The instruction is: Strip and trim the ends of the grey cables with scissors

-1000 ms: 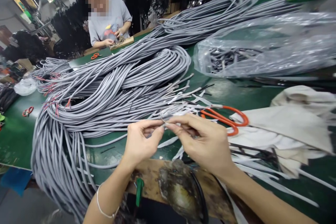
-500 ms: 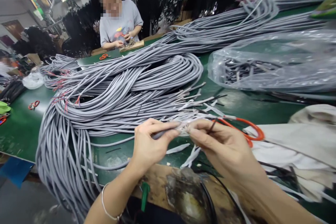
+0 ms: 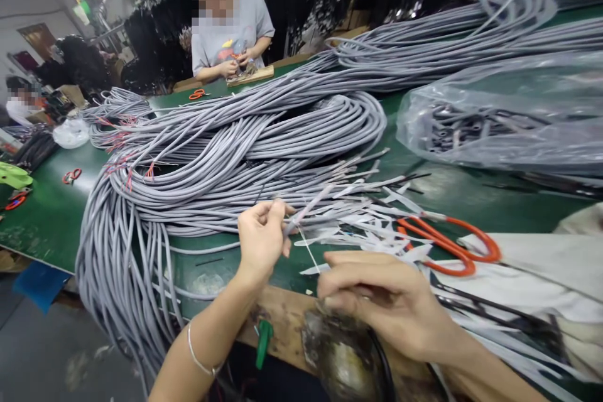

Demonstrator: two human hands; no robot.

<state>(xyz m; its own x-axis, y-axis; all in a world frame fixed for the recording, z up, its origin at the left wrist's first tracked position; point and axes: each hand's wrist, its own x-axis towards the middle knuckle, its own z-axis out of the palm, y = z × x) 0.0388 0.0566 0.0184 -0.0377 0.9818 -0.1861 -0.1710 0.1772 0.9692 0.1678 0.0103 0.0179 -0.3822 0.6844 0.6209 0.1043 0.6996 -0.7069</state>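
My left hand (image 3: 264, 233) is closed on the end of a grey cable (image 3: 308, 206), whose pale tip points up and right. From that cable a thin white strand (image 3: 308, 248) runs down to my right hand (image 3: 377, 295), which pinches its lower end between thumb and fingers. Behind both hands lie white strips (image 3: 358, 217) and the stripped ends of other cables. Orange-handled scissors (image 3: 447, 242) rest on the table just beyond my right hand. Below the hands, a stained, rounded object (image 3: 342, 352) sits on a wooden board (image 3: 285, 308).
A large bundle of grey cables (image 3: 198, 169) covers the green table (image 3: 42, 213) and hangs over its edge. Right: a clear plastic bag (image 3: 499, 125) of dark parts and white cloth (image 3: 532, 264). Across the table a person (image 3: 230, 31) works with both hands.
My hands have moved apart, the right one down toward me. The white strand now stretches between them, and the cable tip shows. The whole view has shifted slightly.
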